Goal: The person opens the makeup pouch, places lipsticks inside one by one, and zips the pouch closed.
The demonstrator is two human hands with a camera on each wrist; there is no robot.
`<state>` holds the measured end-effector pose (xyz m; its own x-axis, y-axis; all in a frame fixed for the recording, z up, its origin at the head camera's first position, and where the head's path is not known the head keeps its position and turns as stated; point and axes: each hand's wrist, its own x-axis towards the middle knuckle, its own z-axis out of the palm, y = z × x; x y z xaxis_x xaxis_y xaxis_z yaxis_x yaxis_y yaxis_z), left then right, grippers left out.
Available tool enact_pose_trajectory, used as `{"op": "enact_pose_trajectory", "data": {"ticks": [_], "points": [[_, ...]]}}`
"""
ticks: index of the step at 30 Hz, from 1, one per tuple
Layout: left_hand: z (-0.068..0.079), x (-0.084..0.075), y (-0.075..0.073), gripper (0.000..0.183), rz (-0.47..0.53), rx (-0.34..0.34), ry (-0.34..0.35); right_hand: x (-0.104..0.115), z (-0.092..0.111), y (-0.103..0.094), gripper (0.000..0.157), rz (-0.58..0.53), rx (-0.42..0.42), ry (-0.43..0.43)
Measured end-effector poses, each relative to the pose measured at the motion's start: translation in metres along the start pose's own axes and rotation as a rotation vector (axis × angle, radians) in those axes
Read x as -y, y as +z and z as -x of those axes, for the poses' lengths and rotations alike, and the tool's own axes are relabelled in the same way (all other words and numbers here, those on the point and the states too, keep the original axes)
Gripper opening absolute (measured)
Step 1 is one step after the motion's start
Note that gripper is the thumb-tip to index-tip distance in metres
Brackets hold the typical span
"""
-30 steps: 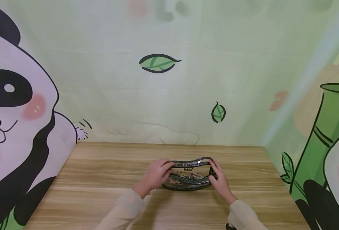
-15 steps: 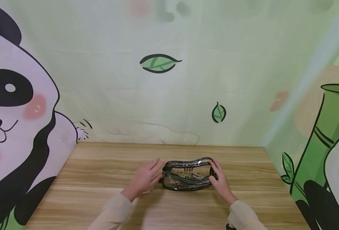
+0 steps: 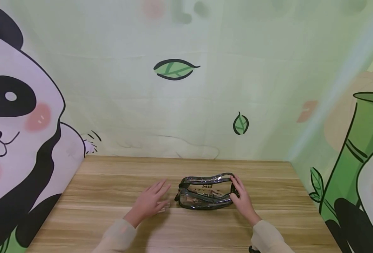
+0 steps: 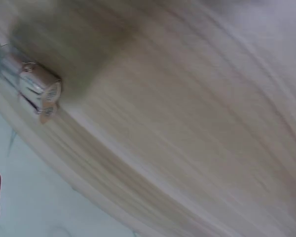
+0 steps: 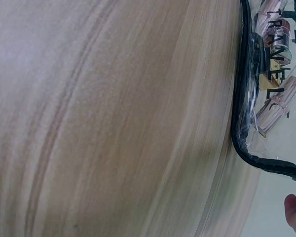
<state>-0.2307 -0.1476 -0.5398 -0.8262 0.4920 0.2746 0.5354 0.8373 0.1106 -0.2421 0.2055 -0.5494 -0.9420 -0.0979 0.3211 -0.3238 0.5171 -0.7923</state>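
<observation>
A clear toiletry bag (image 3: 205, 202) with black piping and printed lettering stands in the middle of the table. My right hand (image 3: 244, 203) grips its right end, thumb at the front edge and fingers at the back one. Through the bag's clear side, pink metallic tubes (image 5: 278, 106) show in the right wrist view. My left hand (image 3: 148, 202) is left of the bag and apart from it, fingers stretched out. Small shiny tubes with round labels (image 4: 39, 86) lie on the table by the left hand, partly hidden beneath it in the head view.
The wooden table (image 3: 110, 182) runs back to a pale green cloth backdrop (image 3: 126, 105) with printed leaves. Printed pandas and bamboo (image 3: 347, 168) cover the sides. A black strap (image 3: 254, 249) shows below the right sleeve.
My left hand has let go of the bag's left end and moved left and slightly down, its fingers straightening. The right hand and the bag have stayed in place.
</observation>
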Motion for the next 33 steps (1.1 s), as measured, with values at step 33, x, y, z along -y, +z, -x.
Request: {"op": "enact_pose_trajectory", "data": {"ticks": [33], "points": [[0.032, 0.019, 0.017, 0.044, -0.068, 0.084, -0.003, 0.002, 0.000, -0.001, 0.062, -0.008, 0.019, 0.023]]}}
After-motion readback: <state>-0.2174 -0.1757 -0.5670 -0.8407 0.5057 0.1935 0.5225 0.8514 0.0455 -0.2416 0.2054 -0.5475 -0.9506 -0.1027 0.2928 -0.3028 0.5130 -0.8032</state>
